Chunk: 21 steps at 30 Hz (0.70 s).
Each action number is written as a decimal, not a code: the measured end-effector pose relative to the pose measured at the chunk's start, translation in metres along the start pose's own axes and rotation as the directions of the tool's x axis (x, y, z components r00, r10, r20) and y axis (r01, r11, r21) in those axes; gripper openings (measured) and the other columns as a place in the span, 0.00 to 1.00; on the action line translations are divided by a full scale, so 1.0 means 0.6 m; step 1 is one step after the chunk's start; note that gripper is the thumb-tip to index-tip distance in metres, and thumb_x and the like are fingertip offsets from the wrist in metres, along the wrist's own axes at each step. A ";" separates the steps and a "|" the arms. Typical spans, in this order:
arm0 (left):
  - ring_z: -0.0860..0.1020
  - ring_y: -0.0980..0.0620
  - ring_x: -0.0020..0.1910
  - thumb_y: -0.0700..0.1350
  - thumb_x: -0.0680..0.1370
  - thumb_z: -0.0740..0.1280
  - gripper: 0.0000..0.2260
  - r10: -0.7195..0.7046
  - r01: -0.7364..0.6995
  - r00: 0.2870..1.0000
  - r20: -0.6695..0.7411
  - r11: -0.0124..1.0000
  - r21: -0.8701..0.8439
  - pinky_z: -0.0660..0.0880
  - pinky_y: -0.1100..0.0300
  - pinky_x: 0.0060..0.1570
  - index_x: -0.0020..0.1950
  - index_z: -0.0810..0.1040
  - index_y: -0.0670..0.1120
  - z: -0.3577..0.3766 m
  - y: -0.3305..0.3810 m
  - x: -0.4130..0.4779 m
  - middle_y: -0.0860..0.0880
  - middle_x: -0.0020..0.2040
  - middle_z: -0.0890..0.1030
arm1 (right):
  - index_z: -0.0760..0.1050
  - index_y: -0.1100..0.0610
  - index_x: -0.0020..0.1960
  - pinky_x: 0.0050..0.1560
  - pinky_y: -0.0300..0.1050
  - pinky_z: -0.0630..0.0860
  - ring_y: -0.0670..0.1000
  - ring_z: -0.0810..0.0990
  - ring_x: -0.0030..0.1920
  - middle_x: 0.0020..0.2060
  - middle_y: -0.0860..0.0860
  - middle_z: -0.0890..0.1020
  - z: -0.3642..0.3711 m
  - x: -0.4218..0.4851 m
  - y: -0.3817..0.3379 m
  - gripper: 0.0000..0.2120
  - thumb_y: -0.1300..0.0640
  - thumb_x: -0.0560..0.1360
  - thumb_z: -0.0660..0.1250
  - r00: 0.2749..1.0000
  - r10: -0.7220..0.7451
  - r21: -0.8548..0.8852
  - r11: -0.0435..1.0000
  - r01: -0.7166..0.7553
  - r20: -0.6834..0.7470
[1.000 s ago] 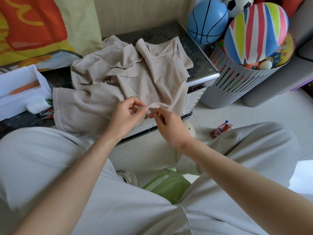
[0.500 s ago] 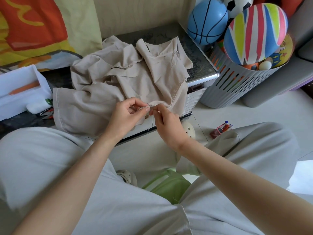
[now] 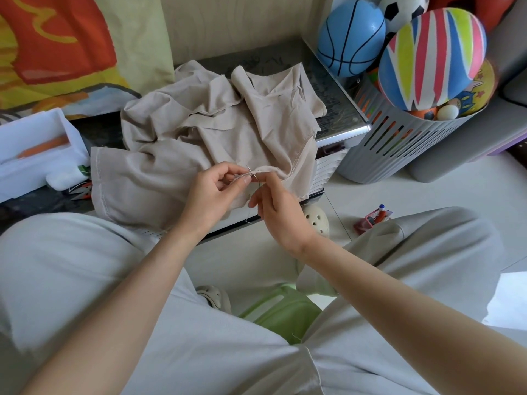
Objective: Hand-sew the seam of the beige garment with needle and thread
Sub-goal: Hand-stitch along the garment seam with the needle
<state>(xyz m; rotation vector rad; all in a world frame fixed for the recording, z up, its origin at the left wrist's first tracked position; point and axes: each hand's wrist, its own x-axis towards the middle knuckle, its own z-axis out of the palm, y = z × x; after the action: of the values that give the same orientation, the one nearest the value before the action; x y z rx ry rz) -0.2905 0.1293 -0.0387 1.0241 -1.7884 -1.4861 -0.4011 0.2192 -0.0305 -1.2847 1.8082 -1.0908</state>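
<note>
Most of the needle (image 3: 248, 169) is being hidden by the seam fold of the beige garment (image 3: 171, 166), pinched by the left hand (image 3: 212, 192). Whether it is being gripped by the right hand (image 3: 281, 208) is too small to tell. At far left, the white box (image 3: 34, 155) is being cut off by the edge. Beside it, a small object (image 3: 82, 191) is being half covered by cloth.

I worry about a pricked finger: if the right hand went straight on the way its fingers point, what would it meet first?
The right hand would likely meet the pinched seam of the beige garment, where the needle pokes out, then the left hand beyond. Depth is unclear.
</note>
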 end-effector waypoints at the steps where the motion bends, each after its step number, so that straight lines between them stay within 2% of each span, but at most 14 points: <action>1: 0.73 0.61 0.34 0.40 0.77 0.68 0.08 0.004 -0.004 1.000 -0.007 1.000 0.010 0.71 0.69 0.39 0.43 0.79 0.53 0.000 0.000 0.000 0.59 0.33 0.77 | 0.67 0.60 0.59 0.33 0.33 0.69 0.42 0.72 0.31 0.37 0.48 0.77 0.002 0.000 -0.001 0.13 0.69 0.78 0.49 1.000 0.001 0.019 1.000 -0.001 -0.001; 5: 0.72 0.60 0.32 0.38 0.76 0.68 0.09 0.029 -0.029 1.000 0.007 0.998 0.053 0.69 0.72 0.34 0.42 0.79 0.52 0.000 0.007 -0.004 0.49 0.36 0.77 | 0.62 0.58 0.52 0.35 0.44 0.74 0.43 0.74 0.29 0.38 0.48 0.80 0.004 -0.002 -0.001 0.07 0.68 0.79 0.51 0.996 0.076 0.149 0.986 -0.069 -0.040; 10: 0.72 0.62 0.30 0.36 0.76 0.68 0.08 0.014 -0.016 0.996 0.083 0.999 0.029 0.68 0.73 0.32 0.41 0.79 0.49 0.009 0.011 -0.010 0.45 0.36 0.78 | 0.63 0.51 0.45 0.32 0.40 0.76 0.45 0.77 0.29 0.37 0.49 0.81 0.001 0.002 0.002 0.09 0.62 0.81 0.55 0.987 0.137 0.208 0.971 -0.117 -0.085; 12: 0.71 0.62 0.30 0.37 0.76 0.68 0.09 0.016 -0.019 0.998 0.066 0.999 0.046 0.67 0.73 0.33 0.40 0.78 0.50 0.008 0.008 -0.008 0.46 0.36 0.77 | 0.66 0.53 0.46 0.31 0.38 0.73 0.45 0.76 0.30 0.37 0.50 0.81 -0.005 0.005 0.006 0.05 0.59 0.81 0.57 0.982 0.176 0.202 0.966 -0.158 -0.074; 14: 0.71 0.60 0.30 0.38 0.76 0.68 0.09 0.007 -0.009 0.999 0.033 0.999 0.050 0.67 0.71 0.32 0.40 0.78 0.51 0.005 0.004 -0.004 0.50 0.35 0.76 | 0.68 0.53 0.44 0.32 0.37 0.71 0.43 0.75 0.29 0.36 0.49 0.81 -0.010 0.007 0.011 0.07 0.57 0.81 0.58 0.980 0.187 0.155 0.972 -0.175 -0.066; 17: 0.72 0.54 0.33 0.39 0.77 0.68 0.09 0.001 -0.001 1.000 0.000 0.998 0.058 0.66 0.66 0.31 0.40 0.78 0.52 0.003 -0.001 0.000 0.50 0.35 0.76 | 0.69 0.54 0.44 0.36 0.40 0.74 0.42 0.75 0.29 0.35 0.48 0.81 -0.015 0.007 0.016 0.07 0.58 0.81 0.58 0.982 0.179 0.116 0.978 -0.172 -0.059; 19: 0.71 0.57 0.31 0.38 0.76 0.68 0.09 0.008 -0.009 1.000 0.004 0.998 0.066 0.66 0.68 0.31 0.40 0.77 0.52 0.005 -0.001 0.000 0.52 0.34 0.75 | 0.70 0.56 0.45 0.40 0.46 0.76 0.44 0.76 0.31 0.36 0.47 0.81 -0.014 0.006 0.015 0.06 0.59 0.80 0.58 0.982 0.181 0.128 0.977 -0.172 -0.062; 21: 0.70 0.62 0.29 0.38 0.76 0.68 0.09 0.012 -0.014 1.000 0.027 0.997 0.076 0.66 0.71 0.32 0.40 0.77 0.51 0.007 0.002 -0.002 0.52 0.34 0.75 | 0.70 0.55 0.44 0.37 0.46 0.76 0.44 0.78 0.31 0.36 0.47 0.82 -0.011 0.006 0.012 0.07 0.60 0.80 0.58 0.982 0.177 0.148 0.975 -0.165 -0.072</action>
<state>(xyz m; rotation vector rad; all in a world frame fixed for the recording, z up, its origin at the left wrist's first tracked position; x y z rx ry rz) -0.2937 0.1328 -0.0383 1.0323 -1.8801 -1.4392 -0.4108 0.2187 -0.0343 -0.9942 1.8300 -1.1695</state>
